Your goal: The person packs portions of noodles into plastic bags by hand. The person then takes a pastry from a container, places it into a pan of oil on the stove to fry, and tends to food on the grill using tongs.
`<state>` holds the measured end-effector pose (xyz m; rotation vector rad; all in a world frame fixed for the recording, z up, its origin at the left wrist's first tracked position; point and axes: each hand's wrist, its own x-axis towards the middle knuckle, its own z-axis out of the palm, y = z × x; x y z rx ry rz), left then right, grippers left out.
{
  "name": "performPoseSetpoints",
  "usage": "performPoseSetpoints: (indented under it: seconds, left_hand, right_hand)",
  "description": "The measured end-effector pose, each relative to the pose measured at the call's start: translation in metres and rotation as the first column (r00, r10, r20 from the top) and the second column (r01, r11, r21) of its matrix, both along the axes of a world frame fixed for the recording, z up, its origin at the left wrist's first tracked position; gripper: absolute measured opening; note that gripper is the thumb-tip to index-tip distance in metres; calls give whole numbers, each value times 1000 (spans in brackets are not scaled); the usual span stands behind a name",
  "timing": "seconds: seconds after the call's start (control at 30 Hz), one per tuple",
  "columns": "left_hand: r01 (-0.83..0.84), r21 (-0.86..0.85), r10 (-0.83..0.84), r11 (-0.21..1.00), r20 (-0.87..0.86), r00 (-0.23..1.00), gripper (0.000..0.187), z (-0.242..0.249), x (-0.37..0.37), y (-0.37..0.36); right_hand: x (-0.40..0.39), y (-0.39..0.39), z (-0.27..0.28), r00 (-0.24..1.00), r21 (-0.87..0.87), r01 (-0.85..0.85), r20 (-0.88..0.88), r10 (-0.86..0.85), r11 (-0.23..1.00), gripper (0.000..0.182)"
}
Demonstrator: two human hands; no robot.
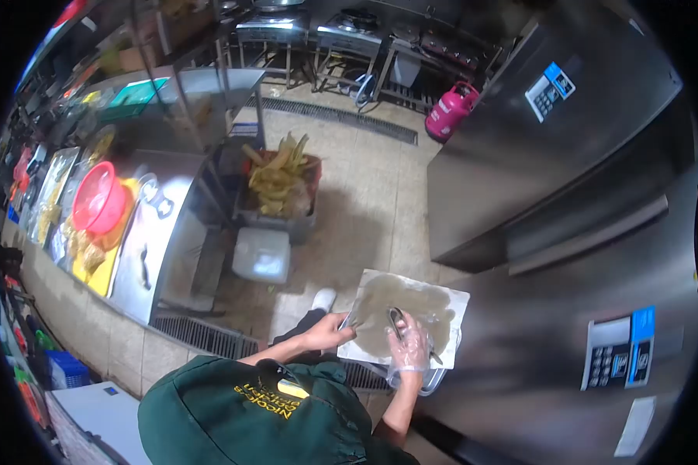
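My left hand [326, 333] is bare and closes its fingers on the left edge of a tray lined with a white paper sheet [456, 310]. A large grey-brown, greasy-looking stain covers most of the sheet. Part of the tray's metal rim [436, 383] shows below the paper. Over the right half of the sheet is my right hand [409, 349], in a clear plastic glove. Its fingers are wrapped round slim metal tongs [396, 316], which stick out on both sides of the hand.
Steel refrigerators [551, 155] stand close on my right. Ahead on the floor is a crate of corn husks [279, 182] beside a white plastic container [262, 254]. At left, a steel counter [159, 240] holds a pink basket [101, 198]. A pink gas cylinder [450, 112] stands farther back.
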<state>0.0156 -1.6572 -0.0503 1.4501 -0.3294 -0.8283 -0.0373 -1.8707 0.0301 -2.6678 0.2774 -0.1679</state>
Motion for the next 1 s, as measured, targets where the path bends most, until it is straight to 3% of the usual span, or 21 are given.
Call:
performPoseSetpoints:
  seconds: [0.03, 0.1, 0.17, 0.3, 0.33, 0.37, 0.43, 0.5, 0.57, 0.63, 0.67, 0.7, 0.77, 0.83, 0.87, 1.0]
  left_hand:
    - [-63, 1, 63, 998, 49, 997, 28, 5, 25, -11]
    - [-71, -69, 77, 995, 91, 993, 29, -40, 80, -33]
    - [-18, -51, 21, 999, 69, 997, 28, -16, 141, -44]
    - [-10, -25, 12, 1000, 64, 998, 29, 21, 253, -59]
    - [-44, -9, 44, 999, 10, 999, 26, 28, 276, -61]
    - [-95, 4, 95, 995, 15, 995, 25, 24, 295, -59]
    - [-196, 39, 196, 980, 14, 981, 24, 14, 336, -62]
    - [-312, 31, 312, 950, -5, 950, 25, 4, 374, -59]
    - [-383, 105, 390, 918, -61, 919, 24, -13, 412, -51]
    - [-557, 166, 562, 814, 20, 827, 17, -15, 447, -45]
    - [-637, 152, 637, 756, 56, 769, 18, -10, 470, -45]
    - [-712, 136, 708, 689, 84, 702, 19, -5, 490, -46]
    - [-817, 118, 823, 565, -12, 568, 16, -27, 535, -34]
    - [-885, 126, 893, 448, -12, 450, 21, -8, 572, -25]
    - [-931, 118, 936, 345, 34, 351, 23, -10, 589, -18]
    - [-999, 13, 999, -32, 26, -32, 38, 15, 656, 0]
  right_hand:
    - [31, -11, 1, 998, 124, 65, 14, -67, 990, 48]
    - [76, -38, 7, 978, 368, 202, -26, -207, 908, 47]
    - [129, -69, 17, 934, 369, 319, 36, -356, 873, 47]
    - [225, -101, 88, 866, 443, 238, 306, -396, 864, 37]
    - [243, -120, 80, 832, 415, 310, 318, -455, 855, 39]
    - [261, -131, 72, 781, 562, 285, 334, -528, 777, 38]
    - [297, -162, 64, 732, 647, 380, 227, -643, 661, 40]
    - [338, -195, 31, 601, 875, 251, 193, -775, 413, 43]
    - [376, -228, -3, 568, 900, 343, 28, -822, 268, 49]
    - [422, -232, -20, 462, 976, 205, -36, -886, 68, 52]
    - [443, -257, -45, 693, 952, -113, -128, -710, -283, 48]
    - [460, -285, -69, 874, 707, -292, -76, -480, -644, 47]
    - [539, -281, -78, 837, 869, -145, -148, -527, -474, 35]
    - [614, -286, -83, 823, 861, 25, -306, -479, -508, 31]
    - [652, -274, -70, 810, 845, 19, -326, -486, -535, 31]
    - [785, -242, -17, 915, 869, 96, -269, -302, -485, 28]
